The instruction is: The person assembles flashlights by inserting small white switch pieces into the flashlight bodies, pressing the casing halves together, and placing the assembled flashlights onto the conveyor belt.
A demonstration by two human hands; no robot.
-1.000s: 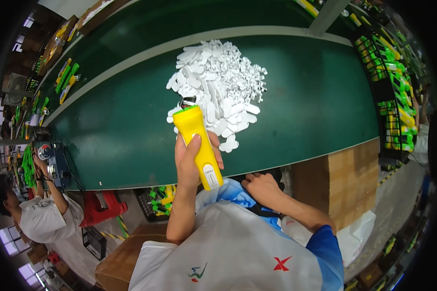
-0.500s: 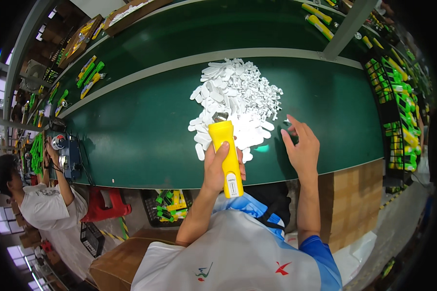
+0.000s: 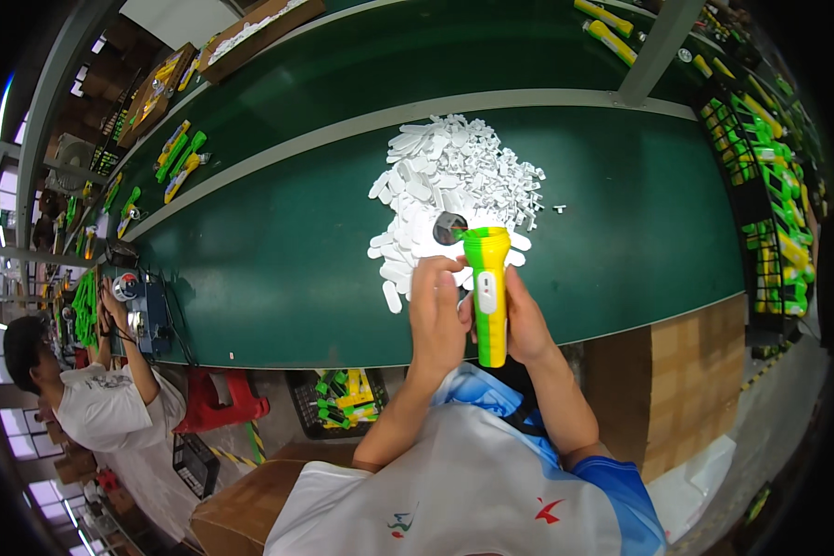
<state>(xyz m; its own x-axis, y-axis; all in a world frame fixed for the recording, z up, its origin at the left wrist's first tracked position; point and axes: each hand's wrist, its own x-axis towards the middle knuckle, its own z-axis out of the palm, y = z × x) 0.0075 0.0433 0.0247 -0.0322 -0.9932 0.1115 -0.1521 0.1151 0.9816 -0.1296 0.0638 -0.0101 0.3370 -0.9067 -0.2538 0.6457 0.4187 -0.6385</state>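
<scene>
A yellow and green torch body (image 3: 489, 287) with a white switch plate is held upright in front of me, over the near edge of the green belt (image 3: 278, 250). My left hand (image 3: 437, 310) grips its left side and my right hand (image 3: 521, 320) wraps its right side from behind. A small round dark part (image 3: 450, 227) sits at the torch's top end. Just beyond lies a heap of white plastic pieces (image 3: 449, 181) on the belt.
A person in a white shirt (image 3: 93, 398) works at the left by a small blue machine (image 3: 148, 315). Yellow and green torches lie along the far belt (image 3: 181, 157) and fill racks at the right (image 3: 769, 185). Cardboard boxes (image 3: 704, 361) and a crate of parts (image 3: 343, 398) stand below the belt.
My right hand has come back from the white heap and closed on the torch. The torch has shifted slightly right, and both hands hold it now.
</scene>
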